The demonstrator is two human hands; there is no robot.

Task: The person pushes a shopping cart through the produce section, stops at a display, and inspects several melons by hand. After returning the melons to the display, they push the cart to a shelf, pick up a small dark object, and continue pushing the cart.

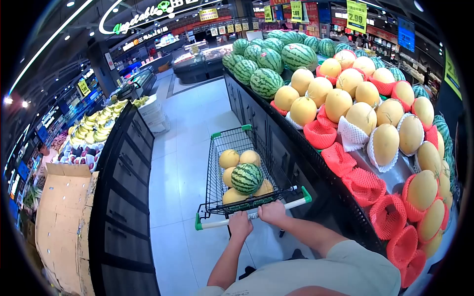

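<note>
Both hands grip the white handle (216, 225) of a wire shopping cart (213, 163) with green corners. My left hand (240, 224) is closed round the bar near its middle, and my right hand (272, 212) is closed round it just to the right. Inside the cart, a striped watermelon (247, 178) rests among several yellow melons (229, 159).
On the right, a dark stand (291, 148) bears watermelons (266, 83), yellow melons (386, 143) and red foam nets (364, 186). A black counter (126, 197) with bananas (91, 129) and cardboard (64, 222) is on the left. Tiled floor (168, 182) runs between them. A person (48, 155) is at the far left.
</note>
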